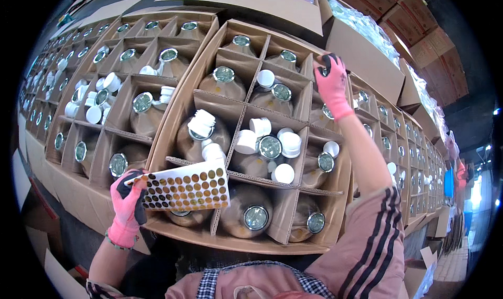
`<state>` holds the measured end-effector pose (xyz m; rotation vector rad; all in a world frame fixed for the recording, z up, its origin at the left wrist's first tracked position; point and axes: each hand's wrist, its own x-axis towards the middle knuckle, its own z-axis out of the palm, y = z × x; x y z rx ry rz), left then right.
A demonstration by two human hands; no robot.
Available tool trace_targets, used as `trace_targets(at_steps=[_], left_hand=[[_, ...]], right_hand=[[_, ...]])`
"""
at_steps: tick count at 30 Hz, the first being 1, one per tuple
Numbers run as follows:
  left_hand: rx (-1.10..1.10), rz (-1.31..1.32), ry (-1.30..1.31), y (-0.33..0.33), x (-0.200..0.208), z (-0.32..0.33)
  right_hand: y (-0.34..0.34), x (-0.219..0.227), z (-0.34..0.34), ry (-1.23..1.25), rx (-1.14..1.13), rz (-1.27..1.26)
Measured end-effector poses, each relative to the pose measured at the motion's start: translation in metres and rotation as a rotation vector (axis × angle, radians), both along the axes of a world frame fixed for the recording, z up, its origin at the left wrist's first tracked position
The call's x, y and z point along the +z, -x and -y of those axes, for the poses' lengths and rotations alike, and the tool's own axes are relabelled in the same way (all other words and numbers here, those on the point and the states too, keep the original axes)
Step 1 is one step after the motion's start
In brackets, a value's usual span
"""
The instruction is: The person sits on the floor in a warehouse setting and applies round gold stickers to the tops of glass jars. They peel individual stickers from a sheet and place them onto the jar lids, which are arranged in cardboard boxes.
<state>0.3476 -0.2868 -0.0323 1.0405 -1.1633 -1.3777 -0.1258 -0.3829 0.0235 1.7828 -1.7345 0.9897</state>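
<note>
**Sticker sheet in left hand, right hand far across the box**

Sticker sheet (184, 190) sits pinched at its left edge by the left hand (127, 205), pink-and-black glove, fingers closed on the card. Sheet is white with rows of round gold and dark dots, long axis running left to right and slightly tilted, stretching rightward from the fingers over the near-left cells of the cardboard box (236, 241). It covers part of a bottle below it.

Right hand (331, 84), same kind of glove, reaches up to the far-right corner of the box, fingertips curled down at the divider edge; cannot tell whether it grips anything there. It is well apart from the sheet, diagonally up and right of it. Left hand is by far the nearer one to the sheet.

Between the hands: divider cells with brown bottles, foil-sealed mouths up, e.g. one foil-topped bottle (255, 217) just right of the sheet's lower corner. Loose white caps (283, 173) lie piled on bottle shoulders in the middle cells. More open boxes of the same bottles run left and right.
</note>
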Motion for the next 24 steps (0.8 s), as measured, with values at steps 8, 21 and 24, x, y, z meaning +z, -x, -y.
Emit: trace_targets(at_steps=[8,21,24], left_hand=[[0.005,-0.011,-0.137,0.008,0.019,0.01],[-0.19,0.217,0.272,0.033,0.055,-0.021],[-0.179,0.125,0.112,0.032,0.054,-0.025]], right_hand=[[-0.2,0.045,-0.104,-0.372,0.873,0.068],[-0.249,0.039,-0.111,-0.53,0.823,0.13],[-0.251,0.037,-0.115,-0.512,0.799,0.12]])
